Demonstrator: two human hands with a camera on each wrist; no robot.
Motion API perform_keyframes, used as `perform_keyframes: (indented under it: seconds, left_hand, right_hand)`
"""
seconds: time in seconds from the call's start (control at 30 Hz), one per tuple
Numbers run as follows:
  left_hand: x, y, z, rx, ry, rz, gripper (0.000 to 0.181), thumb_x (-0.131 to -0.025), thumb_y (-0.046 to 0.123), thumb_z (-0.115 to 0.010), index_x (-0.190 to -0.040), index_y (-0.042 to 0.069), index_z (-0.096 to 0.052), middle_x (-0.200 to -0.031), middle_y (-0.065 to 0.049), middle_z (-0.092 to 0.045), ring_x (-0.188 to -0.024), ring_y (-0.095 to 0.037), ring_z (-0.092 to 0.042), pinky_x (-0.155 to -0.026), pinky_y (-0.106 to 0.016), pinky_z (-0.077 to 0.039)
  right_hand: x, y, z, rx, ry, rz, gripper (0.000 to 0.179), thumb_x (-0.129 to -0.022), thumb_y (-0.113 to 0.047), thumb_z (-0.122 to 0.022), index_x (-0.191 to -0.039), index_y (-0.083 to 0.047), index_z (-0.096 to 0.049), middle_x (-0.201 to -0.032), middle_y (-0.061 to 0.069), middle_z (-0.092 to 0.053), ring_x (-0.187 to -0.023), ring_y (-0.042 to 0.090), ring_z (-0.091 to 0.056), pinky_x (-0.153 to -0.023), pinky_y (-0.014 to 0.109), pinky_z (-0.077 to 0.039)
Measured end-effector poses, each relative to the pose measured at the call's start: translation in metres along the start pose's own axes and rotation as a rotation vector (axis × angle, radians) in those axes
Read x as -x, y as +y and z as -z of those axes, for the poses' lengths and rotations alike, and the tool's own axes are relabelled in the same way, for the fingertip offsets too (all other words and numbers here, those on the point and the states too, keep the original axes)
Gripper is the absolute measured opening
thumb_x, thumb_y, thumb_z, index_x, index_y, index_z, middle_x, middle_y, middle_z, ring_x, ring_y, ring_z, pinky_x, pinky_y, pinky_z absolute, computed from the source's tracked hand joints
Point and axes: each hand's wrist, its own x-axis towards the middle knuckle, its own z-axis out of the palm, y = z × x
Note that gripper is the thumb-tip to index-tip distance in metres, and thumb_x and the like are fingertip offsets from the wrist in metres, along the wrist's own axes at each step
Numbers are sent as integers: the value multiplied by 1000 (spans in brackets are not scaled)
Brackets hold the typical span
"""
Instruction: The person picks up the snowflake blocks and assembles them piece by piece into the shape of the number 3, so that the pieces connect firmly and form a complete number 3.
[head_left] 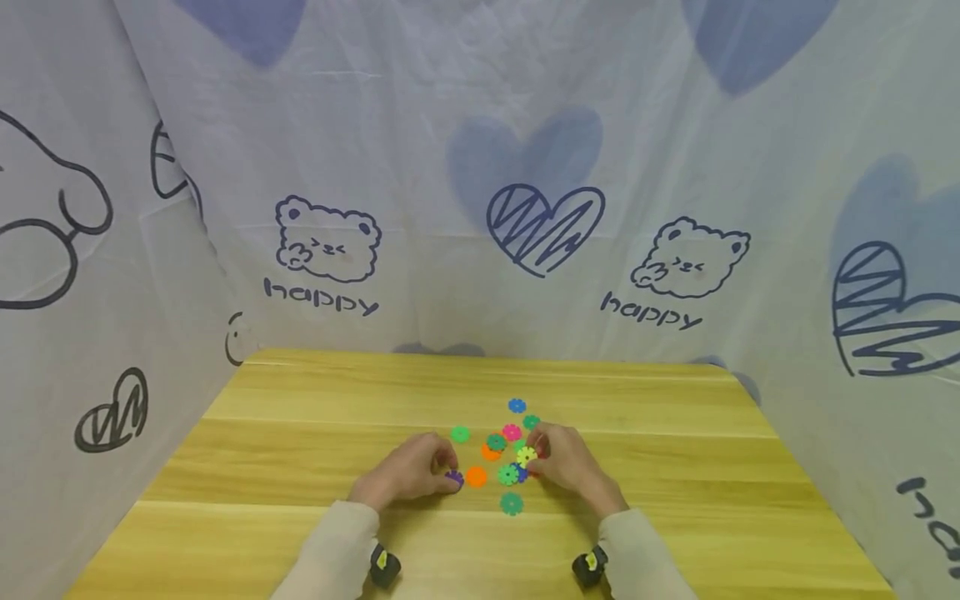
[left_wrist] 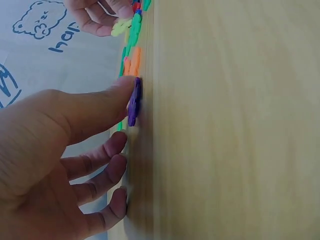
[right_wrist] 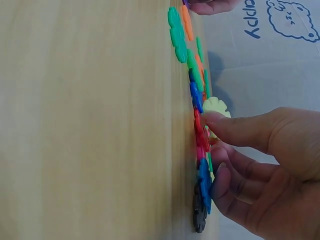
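Observation:
My left hand (head_left: 408, 469) pinches a purple notched plastic disc (head_left: 454, 477) low over the table, left of the scattered discs. In the left wrist view the thumb lies along the purple disc (left_wrist: 134, 102), its index finger hidden, the other fingers loosely bent. Across the pile, my right hand (head_left: 567, 460) holds a yellow notched disc (head_left: 527, 456) tilted up between thumb and fingers. The right wrist view shows the yellow disc (right_wrist: 216, 106) above red (right_wrist: 199, 131) and blue discs (right_wrist: 204, 180). An orange disc (head_left: 476, 477) lies just right of the left hand.
Between the hands lie several more discs: a light green one (head_left: 508, 474), a pink one (head_left: 512, 432), and a dark green one (head_left: 512, 503) nearest me. A blue disc (head_left: 517, 406) lies farthest back. White printed cloth (head_left: 435, 292) surrounds the wooden table (head_left: 300, 417).

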Motion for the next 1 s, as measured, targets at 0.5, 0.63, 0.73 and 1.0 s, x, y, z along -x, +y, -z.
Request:
perform_keyframes:
  seconds: [0.5,0.63,0.73,1.0]
  left_hand:
    - [0,-1,0,66,14,-32,21,-83,8,-85,-95,10,-68,-89,-2,-70,-82,-13,-60,-76,-31,-54]
    - [0,-4,0,93,39,-26,14,-88,4,-79,-96,12,-69,-89,-1,-70,-81,-12,-62,-77,-33,-55]
    - [-1,-6,-1,117,70,-11,13,-91,2,-74,-101,11,-71,-88,-1,-70,-78,-11,-62,-74,-30,-55]
    - [-5,0,1,254,202,24,14,-94,5,-73,-108,9,-73,-89,-5,-73,-74,-13,-67,-66,-23,-57]
  right_hand:
    - [3,7,9,-113,51,33,10,-90,0,-74,-97,-6,-75,-83,3,-73,-76,10,-63,-67,22,-53]
    - [5,6,10,-157,44,1,11,-93,0,-71,-101,-6,-75,-84,4,-73,-75,13,-65,-63,22,-54]
    - [7,5,9,-211,50,-33,13,-94,2,-69,-104,-5,-75,-84,6,-73,-73,15,-67,-61,23,-56]
    - [6,-8,4,-354,46,-40,14,-96,3,-67,-108,0,-74,-89,13,-69,-69,19,-73,-60,26,-61]
